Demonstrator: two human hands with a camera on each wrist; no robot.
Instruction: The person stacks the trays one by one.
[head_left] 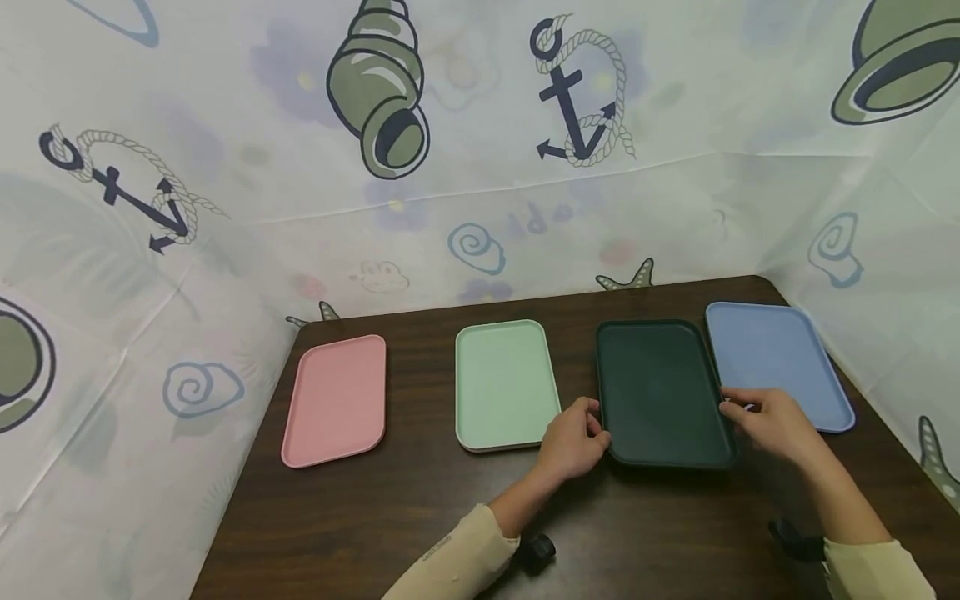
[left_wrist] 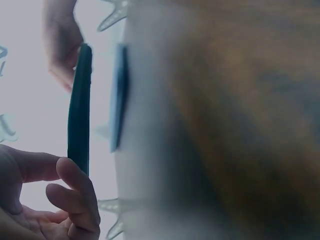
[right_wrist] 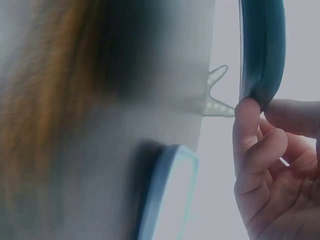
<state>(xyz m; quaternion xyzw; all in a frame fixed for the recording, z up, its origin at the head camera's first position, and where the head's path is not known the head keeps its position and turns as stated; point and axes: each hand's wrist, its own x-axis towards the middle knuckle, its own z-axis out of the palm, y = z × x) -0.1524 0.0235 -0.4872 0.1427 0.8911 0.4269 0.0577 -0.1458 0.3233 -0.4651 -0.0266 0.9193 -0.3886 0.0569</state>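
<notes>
Filling the lower half of the head view, a dark wooden table [head_left: 420, 500] carries four trays in a row: pink tray [head_left: 335, 400] at left, mint tray [head_left: 504, 383] near centre, dark green tray [head_left: 660, 392] right of centre, blue tray [head_left: 776, 362] at far right. The left hand [head_left: 573, 442] pinches the dark green tray's lower left edge, while the right hand [head_left: 772, 423] has its fingers curled round the tray's right rim.
</notes>
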